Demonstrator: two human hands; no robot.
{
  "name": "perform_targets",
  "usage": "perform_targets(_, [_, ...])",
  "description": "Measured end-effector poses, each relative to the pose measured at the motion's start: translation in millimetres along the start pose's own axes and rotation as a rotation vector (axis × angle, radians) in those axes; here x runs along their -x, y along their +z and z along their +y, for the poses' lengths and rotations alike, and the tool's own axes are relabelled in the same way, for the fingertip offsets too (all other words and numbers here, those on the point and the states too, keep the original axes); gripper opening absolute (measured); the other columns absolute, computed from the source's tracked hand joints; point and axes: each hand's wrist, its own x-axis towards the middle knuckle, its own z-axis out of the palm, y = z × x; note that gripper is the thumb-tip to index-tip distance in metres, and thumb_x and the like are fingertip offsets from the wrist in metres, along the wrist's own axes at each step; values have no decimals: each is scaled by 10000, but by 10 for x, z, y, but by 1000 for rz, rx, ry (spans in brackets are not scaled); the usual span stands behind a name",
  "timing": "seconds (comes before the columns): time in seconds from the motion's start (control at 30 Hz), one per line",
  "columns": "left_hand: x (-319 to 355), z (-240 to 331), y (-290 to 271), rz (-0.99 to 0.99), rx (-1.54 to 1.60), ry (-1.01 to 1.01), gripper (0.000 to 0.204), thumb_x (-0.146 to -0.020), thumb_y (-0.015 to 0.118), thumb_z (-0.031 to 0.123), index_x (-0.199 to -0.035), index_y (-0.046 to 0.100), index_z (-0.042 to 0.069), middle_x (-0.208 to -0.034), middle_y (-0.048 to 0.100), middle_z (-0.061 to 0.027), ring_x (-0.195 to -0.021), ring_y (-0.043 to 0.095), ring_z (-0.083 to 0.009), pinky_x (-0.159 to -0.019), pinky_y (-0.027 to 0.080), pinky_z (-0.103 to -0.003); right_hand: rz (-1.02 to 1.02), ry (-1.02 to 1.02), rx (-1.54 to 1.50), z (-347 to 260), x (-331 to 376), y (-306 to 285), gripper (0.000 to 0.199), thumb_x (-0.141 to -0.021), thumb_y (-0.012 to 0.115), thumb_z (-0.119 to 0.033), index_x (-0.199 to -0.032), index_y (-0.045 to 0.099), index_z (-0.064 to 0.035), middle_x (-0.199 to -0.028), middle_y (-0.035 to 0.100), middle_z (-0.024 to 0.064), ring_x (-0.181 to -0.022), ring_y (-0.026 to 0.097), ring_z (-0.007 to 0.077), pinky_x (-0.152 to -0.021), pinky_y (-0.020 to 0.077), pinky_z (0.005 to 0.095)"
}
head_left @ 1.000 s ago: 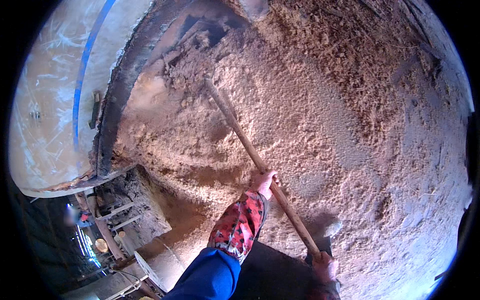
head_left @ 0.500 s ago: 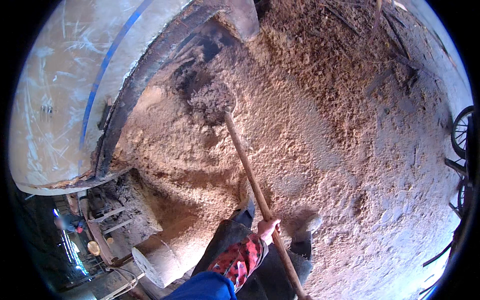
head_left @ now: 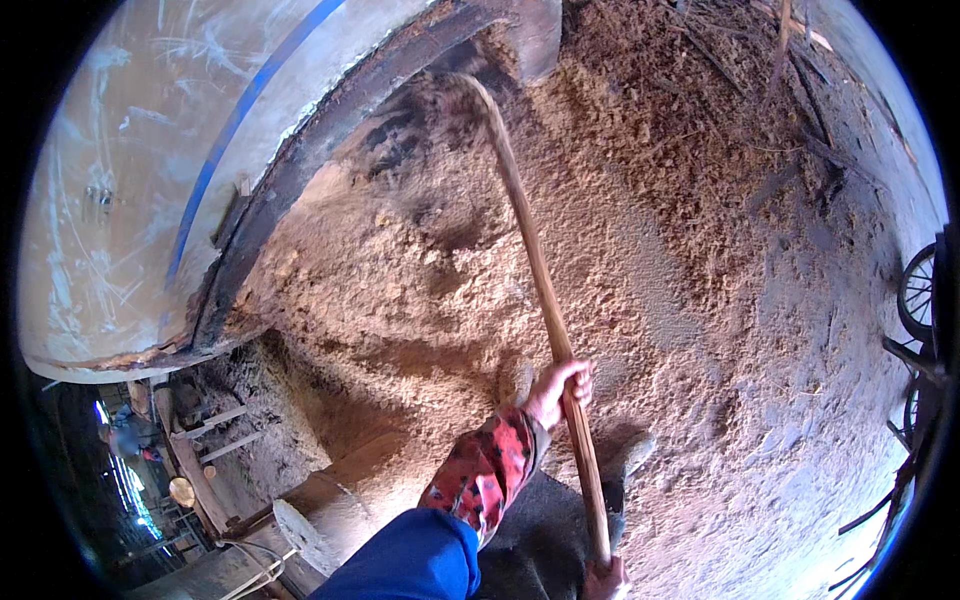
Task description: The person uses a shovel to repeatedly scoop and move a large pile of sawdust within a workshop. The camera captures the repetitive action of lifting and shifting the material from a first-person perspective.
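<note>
My left hand (head_left: 562, 392) is wrapped round the middle of a long wooden handle, that of what looks like a shovel (head_left: 535, 250). Lower down, my right hand (head_left: 607, 580) is closed on the same handle near its end, partly cut off by the frame. The handle reaches away from me and curves at its far tip, by a dark hollow (head_left: 395, 125) under a big panel's edge. The blade is not distinct there, lost in blur and loose material. Brown sawdust-like material (head_left: 600, 260) lies all round the tool.
A large pale panel with a blue stripe (head_left: 235, 125) overhangs the far left. A cut log (head_left: 310, 535) lies at lower left, with wooden rails behind it. My boot (head_left: 635, 455) stands in the sawdust. Spoked wheels (head_left: 917, 292) are at the right edge; a person (head_left: 125, 440) is far left.
The tool has been pushed away from me; its far end, which carried a greyish clump, is now by the dark hollow. Both hands have moved up, and my right hand shows more.
</note>
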Motion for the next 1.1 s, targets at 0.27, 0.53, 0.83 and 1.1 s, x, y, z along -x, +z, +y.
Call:
perform_targets(0.27, [-141, 1420, -31, 99, -175, 143, 214, -854, 586, 285, -823, 529, 81, -564, 393, 69, -454, 364, -62, -445, 324, -222, -140, -318, -261, -1270, -576, 767, 285, -726, 683, -253, -720, 485, -49, -590, 578, 182, -569, 605, 354, -495, 481, 411])
perform_targets(0.53, [188, 1662, -370, 108, -173, 236, 190, -865, 560, 218, -742, 446, 130, -547, 357, 82, -438, 351, -42, -398, 315, -214, -127, -515, 40, -1514, -536, 684, 239, -715, 656, -203, -719, 453, -76, -526, 537, 152, -485, 564, 344, -445, 450, 435])
perform_targets(0.83, [373, 2306, -740, 242, -83, 258, 116, -841, 561, 128, -819, 466, 64, -582, 366, 78, -468, 353, -31, -428, 321, -190, -322, -740, 73, -2096, -569, 576, 216, -745, 616, -207, -791, 446, -82, -497, 531, 137, -456, 559, 357, -412, 448, 456])
perform_targets(1.1, [743, 1153, -338, 460, -173, 226, 141, -787, 594, 89, -726, 469, 64, -589, 434, -8, -461, 424, -118, -423, 380, -284, -569, -533, 116, -1309, -183, -311, 285, -717, 655, -251, -771, 473, -38, -574, 555, 198, -584, 587, 391, -490, 469, 471])
